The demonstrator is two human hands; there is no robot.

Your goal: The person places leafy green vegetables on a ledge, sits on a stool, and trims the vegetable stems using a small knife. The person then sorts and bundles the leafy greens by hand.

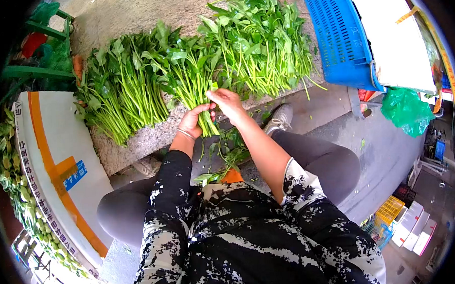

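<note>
A bunch of water spinach (pixel 190 77) lies with its leaves on the stone slab and its cut stems toward me. My left hand (pixel 190 122), with a bracelet at the wrist, is closed round the lower stems from the left side. From the right, my right hand (pixel 227 102) grips the same stems, its thumb on top near a short light-green piece; its other fingertips are partly hidden. To the left lies more water spinach (pixel 128 88), stems toward me. A larger pile of water spinach (pixel 264 44) lies just beyond my right hand.
The stone slab (pixel 119 152) ends just before my knees. A white foam box (pixel 61 164) with orange tape stands at left. At right are a blue plastic crate (pixel 337 33) and a green plastic bag (pixel 406 111). Loose greens (pixel 230 152) lie below my hands, between my legs.
</note>
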